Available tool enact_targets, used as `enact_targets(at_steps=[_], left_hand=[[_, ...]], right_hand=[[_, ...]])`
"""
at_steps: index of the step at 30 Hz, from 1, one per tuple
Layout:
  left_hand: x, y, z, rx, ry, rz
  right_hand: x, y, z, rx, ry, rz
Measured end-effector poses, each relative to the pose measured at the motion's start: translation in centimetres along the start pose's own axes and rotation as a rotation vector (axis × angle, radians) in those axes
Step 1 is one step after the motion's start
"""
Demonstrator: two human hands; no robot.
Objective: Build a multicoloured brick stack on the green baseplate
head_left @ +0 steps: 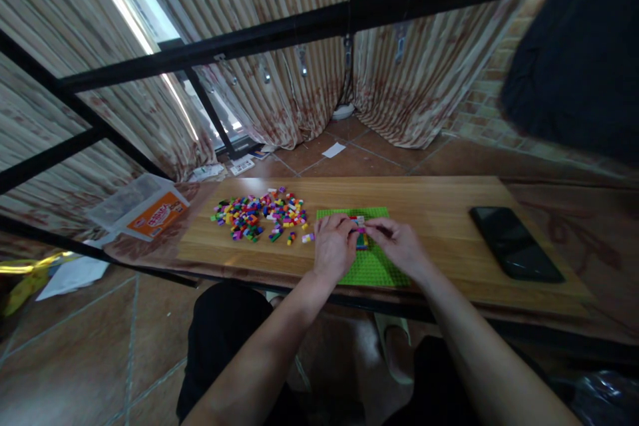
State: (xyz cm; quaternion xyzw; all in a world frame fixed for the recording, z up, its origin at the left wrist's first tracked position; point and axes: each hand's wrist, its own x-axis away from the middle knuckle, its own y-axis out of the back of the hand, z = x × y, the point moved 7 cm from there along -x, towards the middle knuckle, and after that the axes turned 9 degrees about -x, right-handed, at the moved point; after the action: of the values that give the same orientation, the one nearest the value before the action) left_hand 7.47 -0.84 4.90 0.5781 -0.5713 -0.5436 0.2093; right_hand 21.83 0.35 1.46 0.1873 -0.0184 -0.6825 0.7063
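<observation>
Left hand (335,243) and right hand (403,247) pinch a pink brick (360,229) (small thing) over the green baseplate (374,267), near the worktop's (439,213) front edge.

Striped curtains (299,93), tiled floor (84,346)

Surface (434,213): smooth wood grain, lightly glossed. Baseplate (379,265): green plastic, studded. Loose bricks (244,213): hard-looking plastic, brightly coloured. Tub (144,206): translucent plastic, fitted with an orange label. Phone (516,243): dark and glossy, the screen faintly reflective. Curtains (279,100): pleated cloth, striped. Floor (74,346): tiled, with a slight sheen. Sheet (334,150): white, paper-like. Frame bars (299,25): dark, metal-like. Trousers (224,333): black cloth, matt.
</observation>
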Motion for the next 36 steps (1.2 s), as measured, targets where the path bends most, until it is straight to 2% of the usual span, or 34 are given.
enact_targets(at_steps=[7, 12, 17, 22, 29, 36], left_hand=[[0.1, -0.6, 0.3, -0.002, 0.030, -0.008], [0.1, -0.4, 0.9, 0.074, 0.083, -0.030], [-0.4, -0.1, 1.4, 0.186, 0.116, -0.047], [-1.1, -0.5, 1.8, 0.220, 0.212, -0.047], [-1.4, -1.5, 2.7, 0.291, 0.343, -0.032], [-1.8, -1.1, 2.1, 0.229, 0.349, 0.017]], right_hand=[[0.0, -0.4, 0.5, 0.105, 0.069, -0.036], [0.0, -0.4, 0.5, 0.122, 0.094, -0.037], [-0.4, -0.4, -1.6, -0.079, -0.012, -0.109], [-1.0, -0.6, -3.1, -0.329, -0.137, -0.169], [-0.8, -1.0, -3.1, -0.474, -0.290, -0.181], [-0.5, -1.5, -3.2, -0.575, -0.379, -0.232]])
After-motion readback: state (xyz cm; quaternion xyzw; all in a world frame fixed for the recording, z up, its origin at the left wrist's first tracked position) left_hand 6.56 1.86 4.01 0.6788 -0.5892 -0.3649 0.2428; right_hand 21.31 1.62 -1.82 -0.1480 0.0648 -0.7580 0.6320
